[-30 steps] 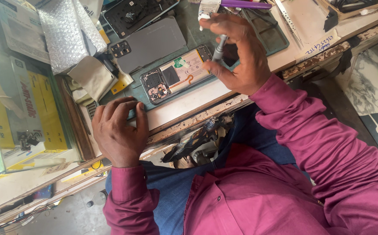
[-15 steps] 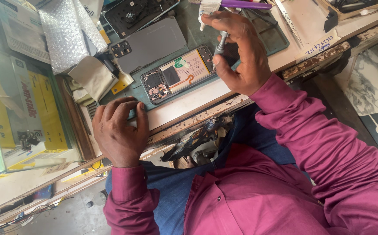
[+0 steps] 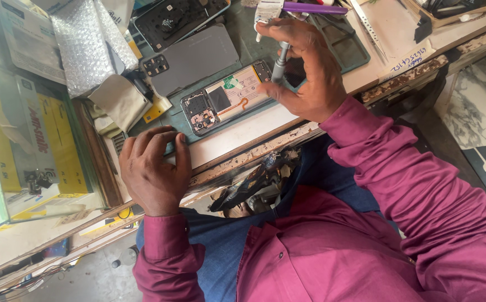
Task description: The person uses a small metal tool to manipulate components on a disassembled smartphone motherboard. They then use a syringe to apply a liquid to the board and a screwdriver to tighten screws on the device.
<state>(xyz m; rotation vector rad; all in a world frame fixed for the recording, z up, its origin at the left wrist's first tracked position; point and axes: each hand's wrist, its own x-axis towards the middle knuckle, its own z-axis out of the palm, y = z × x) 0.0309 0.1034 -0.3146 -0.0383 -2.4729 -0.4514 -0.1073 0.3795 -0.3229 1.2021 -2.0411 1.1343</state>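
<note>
The right hand [image 3: 310, 72] arches over the opened phone [image 3: 226, 98] on the green mat [image 3: 332, 39], fingers pinching a slim screwdriver [image 3: 280, 61] upright at its far end. The left hand [image 3: 153, 168] rests curled, seemingly empty, at the mat's near edge. Since the earlier frame, little has shifted.

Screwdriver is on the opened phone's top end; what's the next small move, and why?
Probably keep the screwdriver upright and turn it: the right hand has its tip on the opened phone, while the left hand braces the mat's edge.
</note>
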